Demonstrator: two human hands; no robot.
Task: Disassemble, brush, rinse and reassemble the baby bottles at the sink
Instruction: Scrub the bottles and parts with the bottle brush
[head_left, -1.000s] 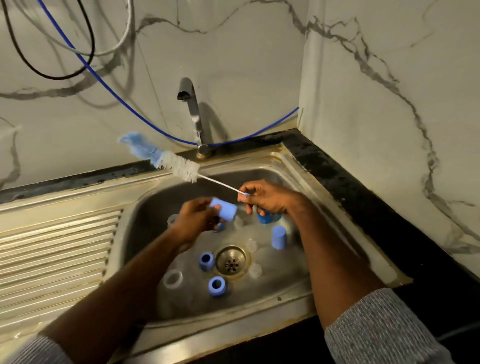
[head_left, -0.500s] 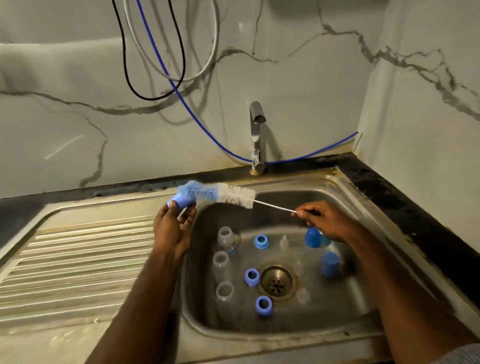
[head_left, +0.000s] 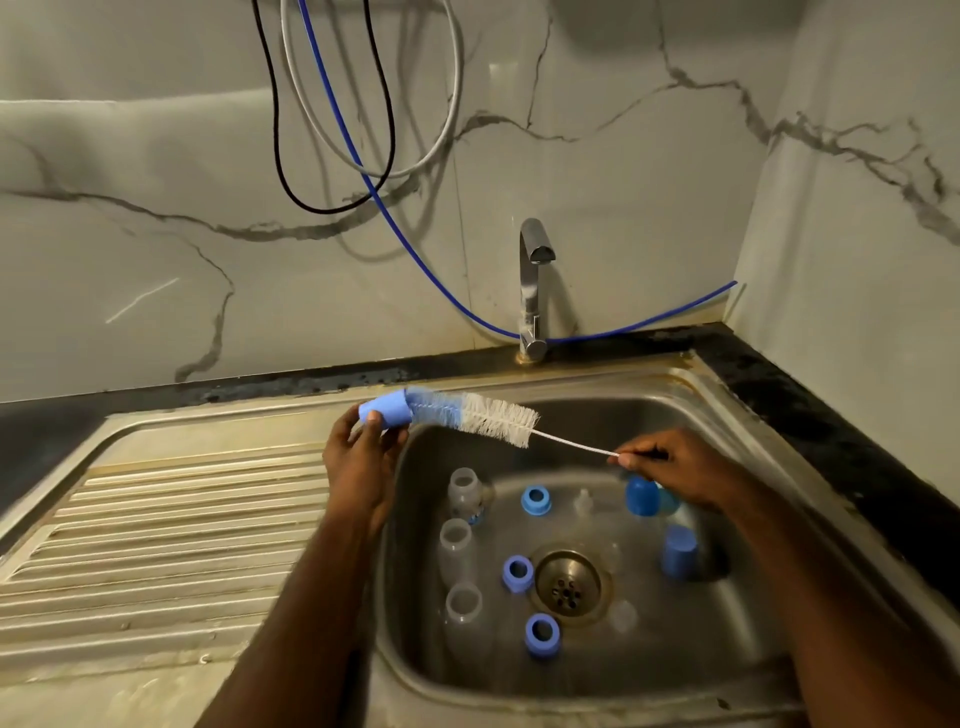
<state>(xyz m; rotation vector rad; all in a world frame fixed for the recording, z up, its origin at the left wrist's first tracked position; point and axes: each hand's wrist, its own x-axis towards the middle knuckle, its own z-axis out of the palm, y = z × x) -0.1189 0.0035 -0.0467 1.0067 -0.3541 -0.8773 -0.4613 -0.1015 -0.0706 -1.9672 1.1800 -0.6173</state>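
1. The step in hand looks like brushing: the left hand (head_left: 363, 462) pinches a small blue cap (head_left: 383, 410) between curled fingers and thumb, while the bottle brush (head_left: 470, 413) sits with its blue tip inside the cap's open end.
2. The right hand (head_left: 670, 470) pinches the thin wire handle (head_left: 571, 445) of the brush at its far end, fingers closed tight on it; the brush spans the gap between the two hands, tilted slightly down toward the right one.
3. The cap is a short, pale blue cylinder, closed at the end away from the brush. Whether it is wet or soapy cannot be told.
4. Below and between the hands, in the sink (head_left: 691, 410), lie the other parts: three clear bottles (head_left: 457, 545) just under the left hand, three blue collar rings (head_left: 518, 573) around the drain (head_left: 568, 583), clear teats (head_left: 583, 503), and more blue caps (head_left: 679, 551) under the right hand.
5. The tap (head_left: 532, 291) stands beyond the hands, with no water seen running.
6. Next, probably, the brush needs twisting and pumping inside the cap, with the left hand gripping firmly so the cap does not slip off; rinsing and reassembly are not yet done.
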